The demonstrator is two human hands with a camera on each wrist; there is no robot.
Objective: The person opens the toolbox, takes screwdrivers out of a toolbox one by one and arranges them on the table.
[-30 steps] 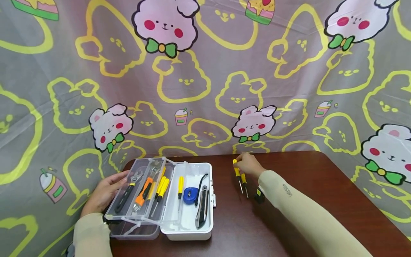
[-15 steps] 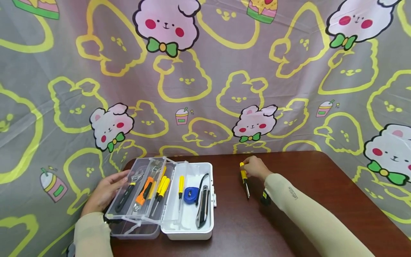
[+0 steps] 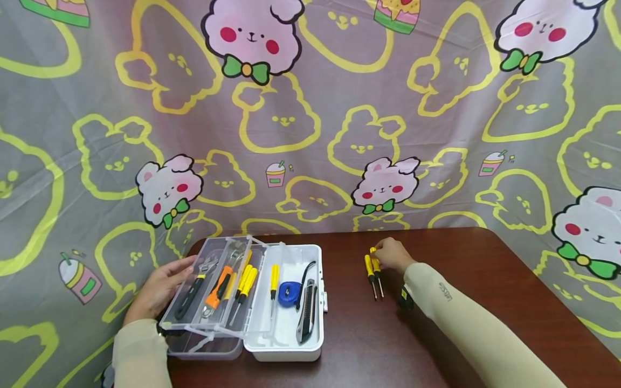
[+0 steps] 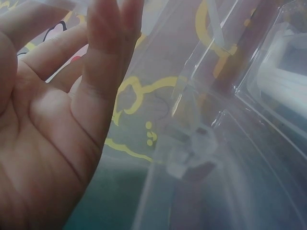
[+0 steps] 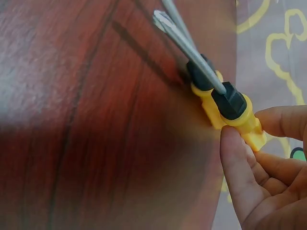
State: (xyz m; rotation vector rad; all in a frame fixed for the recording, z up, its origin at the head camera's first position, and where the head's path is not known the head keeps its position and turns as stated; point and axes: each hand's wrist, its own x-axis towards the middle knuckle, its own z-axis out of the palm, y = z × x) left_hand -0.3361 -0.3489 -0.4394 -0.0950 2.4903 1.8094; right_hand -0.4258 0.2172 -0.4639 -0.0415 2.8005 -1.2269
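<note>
Far left: your left hand (image 3: 162, 285) is at the outer edge of the clear tray (image 3: 170, 325), fingers extended and loose, not wrapped round anything. Left wrist view puts the fingers up by clear plastic; can't tell how firmly they touch.

Tray sits above the see-through lid (image 3: 208, 349), which is folded out left of the box. In the tray, left to right: adjustable wrench (image 3: 189, 299) with black handle, orange tool (image 3: 225, 276), then tray screwdrivers (image 3: 249, 281) with yellow handles.

White box (image 3: 283, 355) next, open. Inside: lone screwdriver (image 3: 274, 277), blue tape measure (image 3: 288, 295), utility knife (image 3: 306, 312) along the right wall.

Right of the box, well apart, on the brown table (image 3: 349, 334): near screwdriver (image 3: 370, 266), yellow/black, shaft toward you. Held screwdriver (image 3: 375, 265) is just right of it, near parallel; can't tell if they touch.

Your right hand (image 3: 395, 256) pinches that one by its yellow handle, thumb and fingers closed in. Right wrist view shows its cross tip.

Patterned curtain (image 3: 310, 161) spans the back.
</note>
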